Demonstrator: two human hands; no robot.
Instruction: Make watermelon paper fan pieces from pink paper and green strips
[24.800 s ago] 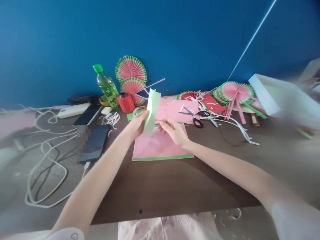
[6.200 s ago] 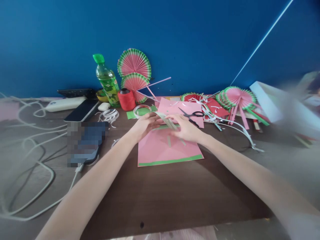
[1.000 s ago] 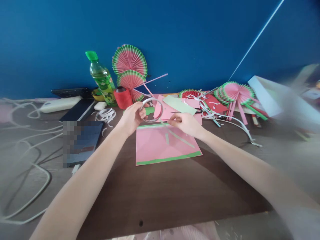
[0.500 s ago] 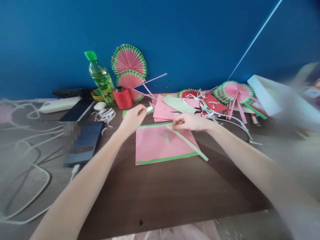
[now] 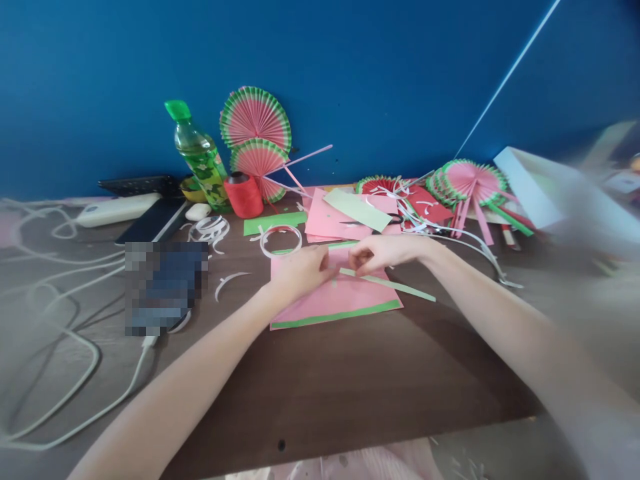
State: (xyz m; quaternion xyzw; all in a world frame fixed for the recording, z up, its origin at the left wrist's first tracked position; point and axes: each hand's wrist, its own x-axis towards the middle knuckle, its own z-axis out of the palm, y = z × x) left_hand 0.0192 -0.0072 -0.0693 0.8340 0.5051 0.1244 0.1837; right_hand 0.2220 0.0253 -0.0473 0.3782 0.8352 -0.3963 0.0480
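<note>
My right hand (image 5: 380,255) pinches a pale green paper strip (image 5: 400,286) near its left end; the strip slants down to the right over a pink paper sheet (image 5: 325,303). That sheet lies flat on the table, with green bands along its near and far edges. Close to the strip's left end is my left hand (image 5: 306,270), over the sheet's left half, thumb and fingers together. Whatever they hold, if anything, is too small to make out. Just beyond this hand lies a white ring (image 5: 281,241), which looks like a tape roll, partly over the sheet's far edge.
Pleated pink-green paper fans (image 5: 256,123) lean on the blue wall beside a red thread spool (image 5: 243,195) and a green bottle (image 5: 200,157). Scissors (image 5: 395,219) lie on stacked paper. Left are a phone (image 5: 170,287) and cables (image 5: 90,343); a white box (image 5: 540,190) stands right.
My left hand has moved right and nearer, in over the pink sheet. The white ring now shows on the table behind it. The strip has swung to a flatter slant in my right hand.
</note>
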